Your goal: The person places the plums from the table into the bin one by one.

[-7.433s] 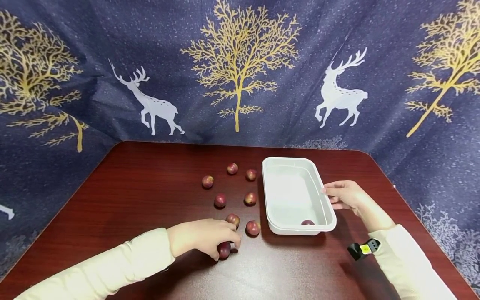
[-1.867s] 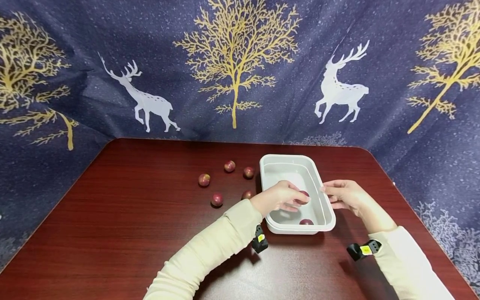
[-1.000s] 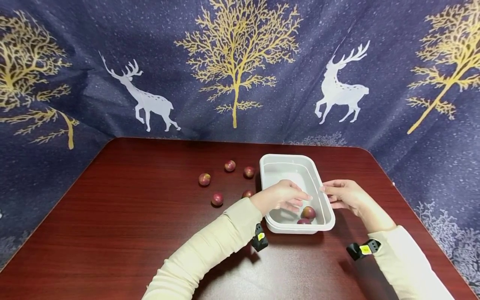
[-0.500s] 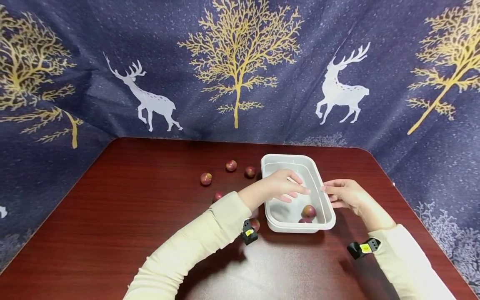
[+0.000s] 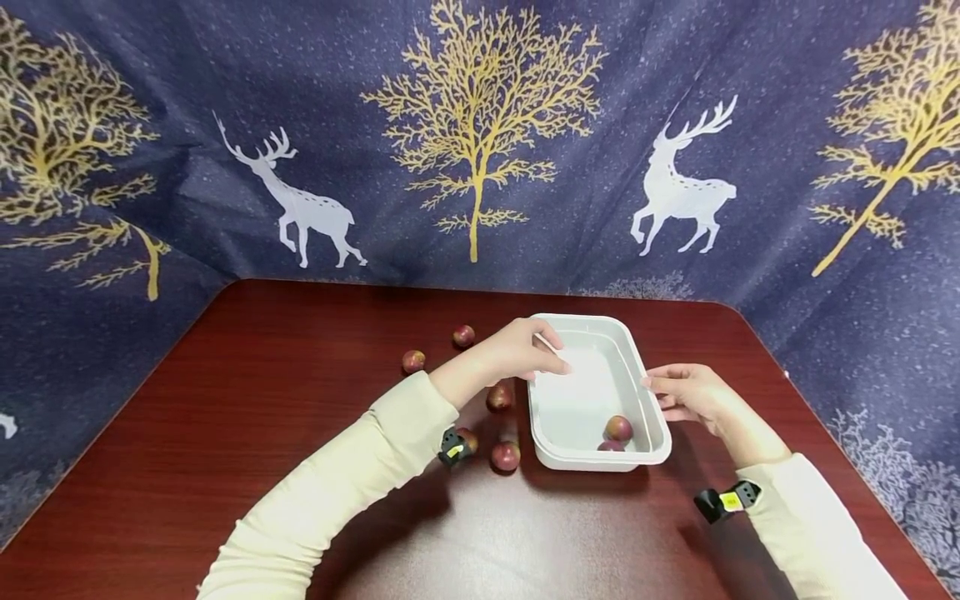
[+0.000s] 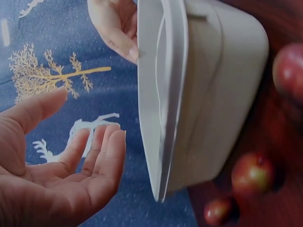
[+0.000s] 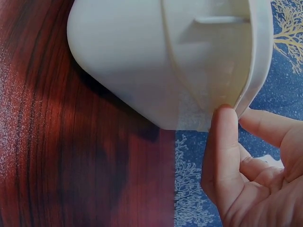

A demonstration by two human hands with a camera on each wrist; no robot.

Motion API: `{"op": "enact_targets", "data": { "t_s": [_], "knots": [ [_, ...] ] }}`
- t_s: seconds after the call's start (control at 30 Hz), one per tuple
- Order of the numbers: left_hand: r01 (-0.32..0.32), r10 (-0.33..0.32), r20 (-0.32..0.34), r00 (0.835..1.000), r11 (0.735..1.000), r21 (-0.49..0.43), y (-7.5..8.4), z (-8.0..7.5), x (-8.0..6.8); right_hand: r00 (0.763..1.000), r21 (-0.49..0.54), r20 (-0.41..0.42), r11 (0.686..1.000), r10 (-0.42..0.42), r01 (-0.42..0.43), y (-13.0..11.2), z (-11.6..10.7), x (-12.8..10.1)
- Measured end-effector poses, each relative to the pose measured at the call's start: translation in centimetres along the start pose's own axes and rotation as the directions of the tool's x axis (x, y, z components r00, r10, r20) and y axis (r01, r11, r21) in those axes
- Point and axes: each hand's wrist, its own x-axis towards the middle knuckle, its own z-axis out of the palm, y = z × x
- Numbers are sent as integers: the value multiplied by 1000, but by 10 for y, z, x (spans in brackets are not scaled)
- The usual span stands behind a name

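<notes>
A white plastic container (image 5: 551, 454) stands right of centre on the table, two plums (image 5: 618, 428) lying together in its near right corner. My left hand (image 5: 521, 350) hovers at its left rim, thumb and fingers spread with nothing between them; the left wrist view shows the same hand (image 6: 61, 165) with its palm bare. On the opposite side, my right hand (image 5: 690, 396) pinches the rim. Close up, the right hand (image 7: 251, 170) has thumb and a finger on either side of that edge. Beneath my left forearm, a plum (image 5: 499, 397) sits beside the container.
More plums lie loose to the container's left: one plum (image 5: 506, 456) near its front corner, another plum (image 5: 464, 336) farther back, and a plum (image 5: 413, 361) farther left. My left sleeve hides part of the group. A patterned blue cloth (image 5: 480, 167) hangs behind the brown table (image 5: 225, 417).
My left hand took a plum from the table, carried it over the container and let it go inside. It has since drawn back leftward, empty. My right hand has stayed on the rim.
</notes>
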Motion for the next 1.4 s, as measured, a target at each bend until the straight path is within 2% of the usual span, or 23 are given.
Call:
{"op": "enact_targets", "data": {
  "t_s": [0.27, 0.5, 0.63, 0.83, 1.1, 1.4],
  "knots": [
    [-14, 11, 29, 1000, 997, 75, -9, -15, -7, 1000, 8, -4, 1000, -8, 8, 0, 1, -2],
    [-26, 29, -17, 999, 987, 156, -24, -20, -8, 1000, 10, -4, 1000, -10, 10, 0, 1, -2],
    [-24, 31, -42, 999, 985, 169, -34, -22, -6, 1000, 3, -6, 1000, -7, 7, 0, 1, -2],
    [27, -19, -57, 998, 988, 149, -47, -26, -3, 1000, 6, 2, 1000, -8, 8, 1, 0, -1],
    [37, -20, -80, 997, 976, 213, -65, -24, 6, 1000, 3, 3, 1000, -11, 11, 1, 0, -1],
    [98, -77, -89, 993, 962, 256, -74, -21, 12, 1000, 13, 7, 1000, -16, 16, 3, -2, 1]
  ]
}}
